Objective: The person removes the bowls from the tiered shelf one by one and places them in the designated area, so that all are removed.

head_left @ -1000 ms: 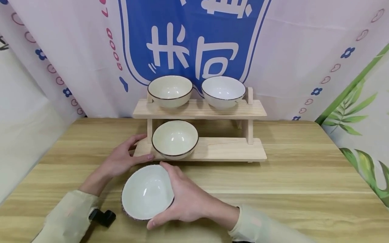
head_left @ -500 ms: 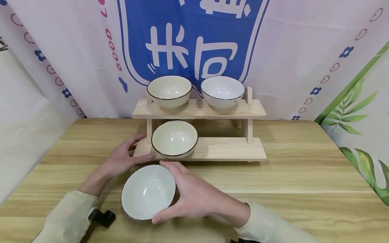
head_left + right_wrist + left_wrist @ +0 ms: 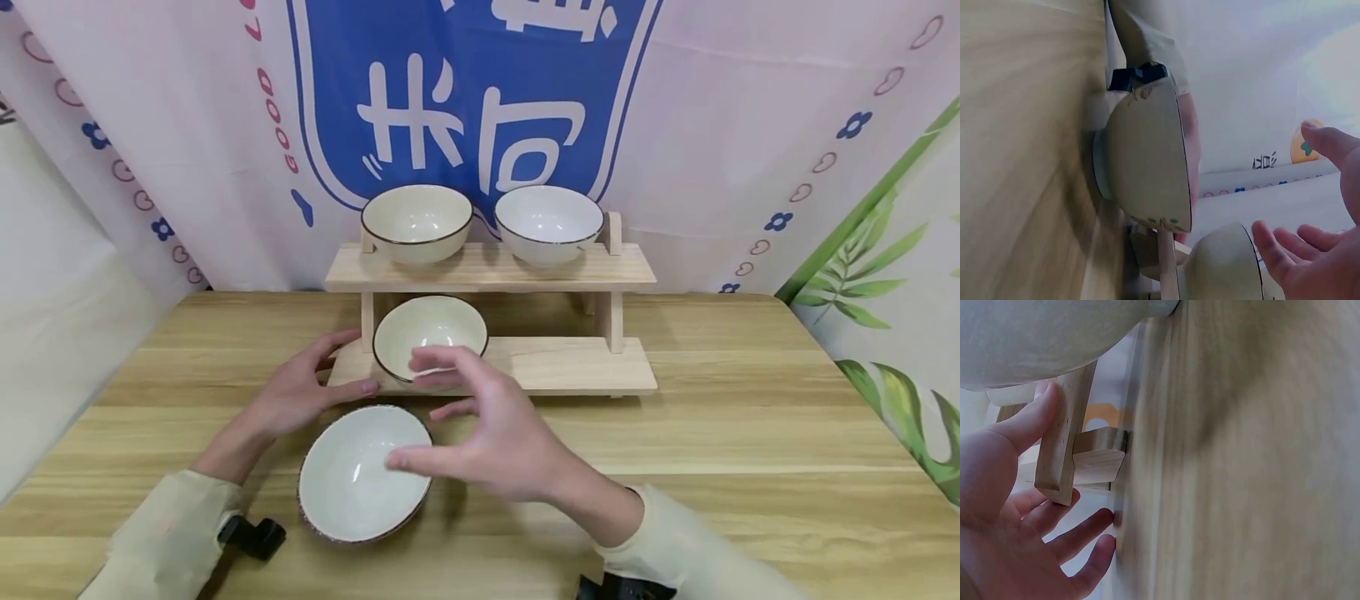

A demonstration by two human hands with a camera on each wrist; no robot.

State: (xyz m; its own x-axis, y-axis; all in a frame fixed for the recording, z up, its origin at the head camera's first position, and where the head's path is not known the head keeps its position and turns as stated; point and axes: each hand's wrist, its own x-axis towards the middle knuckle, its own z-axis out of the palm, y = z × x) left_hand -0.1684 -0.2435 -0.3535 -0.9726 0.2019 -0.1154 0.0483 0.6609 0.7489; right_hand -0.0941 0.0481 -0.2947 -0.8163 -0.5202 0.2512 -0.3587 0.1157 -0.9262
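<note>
A pale bowl with a speckled rim stands on the table in front of the two-tier wooden stand. Over its right edge hovers my right hand, fingers spread and gently bent, holding nothing; the right wrist view shows this hand apart from the bowl. My left hand grips the left end of the lower shelf; in the left wrist view its thumb and fingers lie on opposite sides of the board. A cream bowl sits at the lower shelf's left, partly behind my right fingers.
On the upper shelf are a cream bowl at left and a white bowl at right. A printed cloth hangs behind the table. A leaf-patterned cloth is at the right.
My right hand has let go of the front bowl and risen away from it, up and to the right. The bowl stays on the table, and my left hand keeps its grip on the stand.
</note>
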